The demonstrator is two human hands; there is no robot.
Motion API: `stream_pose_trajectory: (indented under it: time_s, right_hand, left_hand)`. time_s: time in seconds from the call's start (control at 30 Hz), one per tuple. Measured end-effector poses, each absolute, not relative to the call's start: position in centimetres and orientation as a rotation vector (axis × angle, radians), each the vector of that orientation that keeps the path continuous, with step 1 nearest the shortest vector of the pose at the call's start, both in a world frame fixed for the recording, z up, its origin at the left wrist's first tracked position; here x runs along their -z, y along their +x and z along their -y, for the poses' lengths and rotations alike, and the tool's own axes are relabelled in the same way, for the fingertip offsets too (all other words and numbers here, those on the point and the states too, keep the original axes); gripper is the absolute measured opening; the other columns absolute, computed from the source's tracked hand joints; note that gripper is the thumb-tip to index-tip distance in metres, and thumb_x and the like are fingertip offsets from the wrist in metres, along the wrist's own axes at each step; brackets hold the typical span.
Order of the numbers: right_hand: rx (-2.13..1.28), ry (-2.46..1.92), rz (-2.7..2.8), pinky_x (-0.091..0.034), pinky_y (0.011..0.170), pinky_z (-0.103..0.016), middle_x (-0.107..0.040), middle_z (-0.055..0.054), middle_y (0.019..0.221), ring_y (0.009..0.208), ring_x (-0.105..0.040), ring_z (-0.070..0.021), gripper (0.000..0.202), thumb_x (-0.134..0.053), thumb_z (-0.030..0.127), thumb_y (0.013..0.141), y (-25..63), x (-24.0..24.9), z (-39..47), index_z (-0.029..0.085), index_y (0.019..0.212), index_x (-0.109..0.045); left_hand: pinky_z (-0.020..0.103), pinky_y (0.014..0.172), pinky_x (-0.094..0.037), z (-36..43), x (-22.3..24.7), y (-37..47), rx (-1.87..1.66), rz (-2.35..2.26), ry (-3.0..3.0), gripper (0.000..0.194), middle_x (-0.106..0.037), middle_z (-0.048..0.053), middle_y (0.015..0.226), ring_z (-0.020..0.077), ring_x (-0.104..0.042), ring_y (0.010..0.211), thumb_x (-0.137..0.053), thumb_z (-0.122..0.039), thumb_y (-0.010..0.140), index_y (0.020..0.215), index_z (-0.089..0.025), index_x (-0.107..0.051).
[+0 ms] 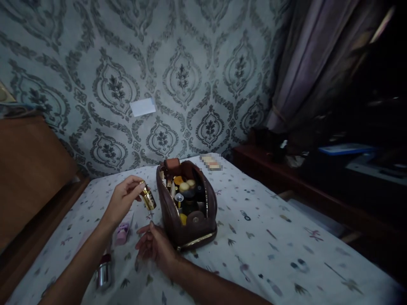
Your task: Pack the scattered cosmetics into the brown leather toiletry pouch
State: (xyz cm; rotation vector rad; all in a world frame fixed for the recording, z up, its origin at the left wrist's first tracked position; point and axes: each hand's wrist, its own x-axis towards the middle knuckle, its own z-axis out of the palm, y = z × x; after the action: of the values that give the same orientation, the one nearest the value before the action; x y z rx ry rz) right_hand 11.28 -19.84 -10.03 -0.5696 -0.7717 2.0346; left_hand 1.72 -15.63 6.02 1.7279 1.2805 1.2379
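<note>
My left hand grips a small shiny gold bottle by its upper end, tilted, just left of a brown zip bag. The bag stands unzipped on the bed, and inside are several cosmetic items, among them round beige tops and a yellow piece. My right hand is near the bag's front left corner, palm turned up with fingers apart and nothing in it. Behind my left forearm lie a pink tube and a silver-and-dark-red container, partly hidden.
A patterned white sheet covers the surface. At its far edge lies a blurred flat item. A wooden board stands at the left, a patterned wall behind. On the right are a dark red ledge and a purple curtain.
</note>
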Motion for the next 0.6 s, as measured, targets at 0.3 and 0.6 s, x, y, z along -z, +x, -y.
stream_pose_trajectory:
  time_s: [0.3, 0.6]
  right_hand:
    - [-2.057, -0.624, 0.743, -0.031, 0.039, -0.021, -0.065, 0.000, 0.060, 0.042, -0.058, -0.0111, 0.077, -0.051, 0.088, 0.071, 11.2, 9.8, 19.7, 0.014, 0.093, -0.058]
    - [-2.049, -0.560, 0.760, -0.034, 0.040, -0.021, -0.063, 0.000, 0.059, 0.041, -0.057, -0.0120, 0.080, -0.055, 0.089, 0.065, 10.7, 10.8, 19.4, 0.014, 0.094, -0.057]
  left_hand:
    - [0.024, 0.059, -0.050, 14.7, -9.4, 3.8, -1.390, -1.175, 1.811, 0.035, -0.069, 0.001, 0.074, 0.0147, -0.062, 0.067, -0.070, -0.051, 0.077, 0.087, -0.018, -0.061]
    - [0.026, 0.062, -0.055, 12.0, -10.9, 7.0, -1.300, -1.065, 1.887, 0.038, -0.064, -0.001, 0.074, 0.0151, -0.061, 0.070, -0.073, -0.052, 0.074, 0.084, -0.018, -0.059]
